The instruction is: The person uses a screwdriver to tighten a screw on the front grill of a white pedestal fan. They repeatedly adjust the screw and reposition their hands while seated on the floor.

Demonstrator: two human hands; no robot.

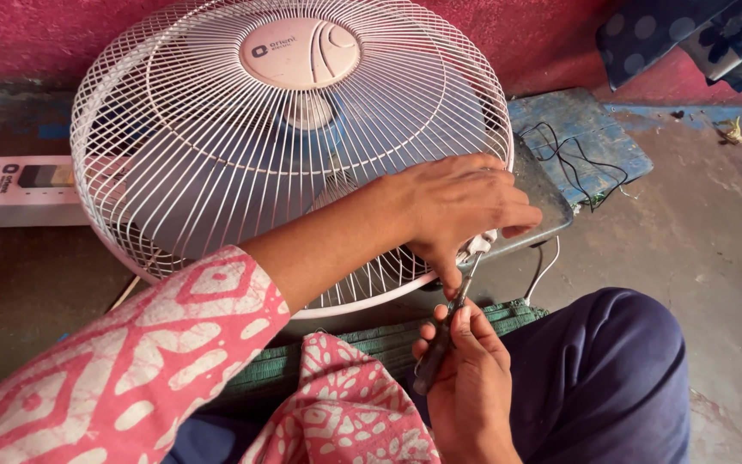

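Both hands work: left hand (461,206) pinches the fan guard (289,146) rim; right hand (465,369) grips screwdriver (444,331).

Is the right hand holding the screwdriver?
Yes: the right hand grips the screwdriver by its handle, tip up toward the fan guard rim.

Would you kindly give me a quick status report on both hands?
Left hand gripping fan guard rim. Right hand holding screwdriver, tip at rim clip. Nothing in the way.

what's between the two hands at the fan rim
In the head view, a screwdriver spans it: handle in the right hand, shaft up to the left hand on the fan guard.
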